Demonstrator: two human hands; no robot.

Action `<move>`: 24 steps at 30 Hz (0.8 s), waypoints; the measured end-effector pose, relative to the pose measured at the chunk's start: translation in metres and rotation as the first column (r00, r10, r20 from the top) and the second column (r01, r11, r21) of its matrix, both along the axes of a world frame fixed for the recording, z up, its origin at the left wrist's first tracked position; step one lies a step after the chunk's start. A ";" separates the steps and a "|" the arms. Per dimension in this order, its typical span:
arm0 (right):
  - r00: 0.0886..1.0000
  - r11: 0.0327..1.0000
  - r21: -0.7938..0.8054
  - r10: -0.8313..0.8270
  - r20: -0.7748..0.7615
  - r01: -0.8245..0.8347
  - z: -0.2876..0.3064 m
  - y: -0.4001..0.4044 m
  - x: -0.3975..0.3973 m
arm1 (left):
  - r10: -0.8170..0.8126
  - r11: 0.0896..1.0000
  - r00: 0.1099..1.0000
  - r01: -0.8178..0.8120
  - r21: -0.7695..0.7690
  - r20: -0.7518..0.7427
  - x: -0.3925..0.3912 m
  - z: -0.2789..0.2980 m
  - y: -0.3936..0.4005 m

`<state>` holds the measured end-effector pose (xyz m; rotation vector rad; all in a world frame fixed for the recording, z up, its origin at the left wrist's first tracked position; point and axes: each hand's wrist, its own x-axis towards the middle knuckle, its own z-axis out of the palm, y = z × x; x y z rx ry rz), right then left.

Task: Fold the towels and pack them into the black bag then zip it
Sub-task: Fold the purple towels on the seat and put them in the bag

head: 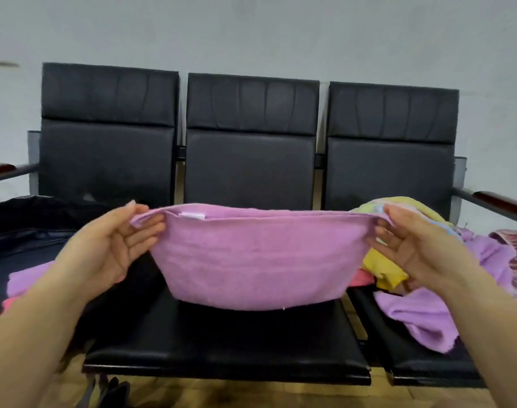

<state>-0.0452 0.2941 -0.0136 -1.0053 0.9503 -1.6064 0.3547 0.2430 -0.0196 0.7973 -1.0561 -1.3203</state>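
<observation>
Left hand [111, 241] pinches the towel's [258, 257] left top corner between thumb and curled fingers, and the right hand [422, 245] pinches the right top corner the same way, so the pink towel hangs stretched between them, doubled over, its lower edge sagging in a curve just above the middle seat [227, 346]. Behind it, at 12 o'clock, stands a row of three joined black chairs [251, 136] with padded backs against a pale wall [251, 30]. At 9 o'clock the black bag [30, 228] lies open on the left seat, and a lilac towel [27, 279] with a bit of pink cloth [11, 303] beneath it lies in it or on it; which cannot be told. At 3 o'clock, on the right seat, lies a loose pile [428, 260]: a yellow towel [380, 269] nearest the right hand, a lilac one [422, 316] spilling toward the seat's front edge at 4 o'clock, and a red patterned cloth [516, 254] at the far right. A wooden armrest [501, 203] runs past at 2 o'clock. Near the towel's top edge, at 11 o'clock of its middle, a small white label [192, 215] shows.
</observation>
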 end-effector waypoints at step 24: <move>0.975 0.948 0.298 -0.166 0.150 0.116 -0.105 -0.144 -0.015 | 0.138 0.938 0.987 -0.157 0.309 0.085 -0.043 -0.092 -0.134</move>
